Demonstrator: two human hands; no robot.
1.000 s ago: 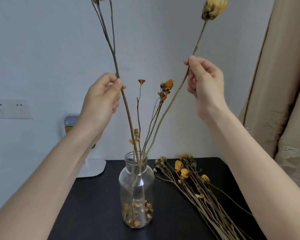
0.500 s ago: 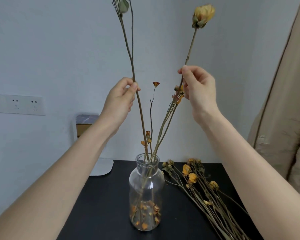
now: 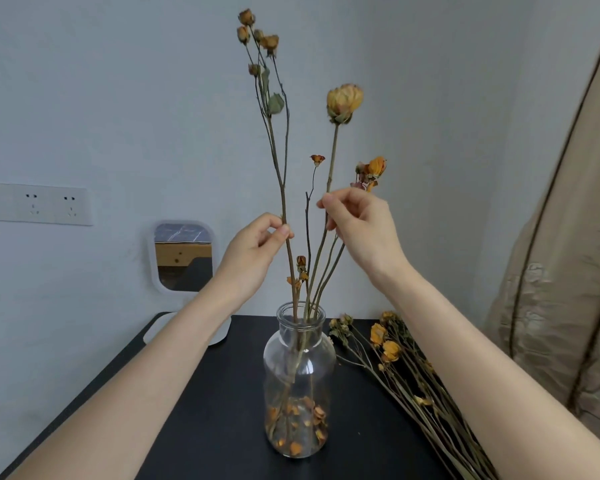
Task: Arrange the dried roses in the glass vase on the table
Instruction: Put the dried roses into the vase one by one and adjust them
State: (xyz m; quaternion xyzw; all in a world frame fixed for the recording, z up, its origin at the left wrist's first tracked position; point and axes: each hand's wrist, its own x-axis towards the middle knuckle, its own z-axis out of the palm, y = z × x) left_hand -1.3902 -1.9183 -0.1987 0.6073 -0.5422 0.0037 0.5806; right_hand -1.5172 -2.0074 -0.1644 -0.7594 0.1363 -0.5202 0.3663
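A clear glass vase (image 3: 300, 362) stands on the black table (image 3: 208, 410), with dried petals at its bottom and several dried rose stems rising from its neck. My left hand (image 3: 253, 251) pinches a tall branching stem (image 3: 276, 157) topped with small brown buds. My right hand (image 3: 361, 226) pinches the stem of a large pale yellow rose (image 3: 344, 102). Both stems run down into the vase. A short orange rose (image 3: 374, 168) shows just behind my right hand.
A bundle of loose dried roses (image 3: 392, 355) lies on the table right of the vase. A small white-framed mirror (image 3: 182, 254) stands at the back left. Wall sockets (image 3: 49, 204) sit on the left wall, and a beige curtain (image 3: 561, 271) hangs at the right.
Both hands have slid lower on their stems and come closer together above the vase. The two flower heads now stand more upright and lower in view.
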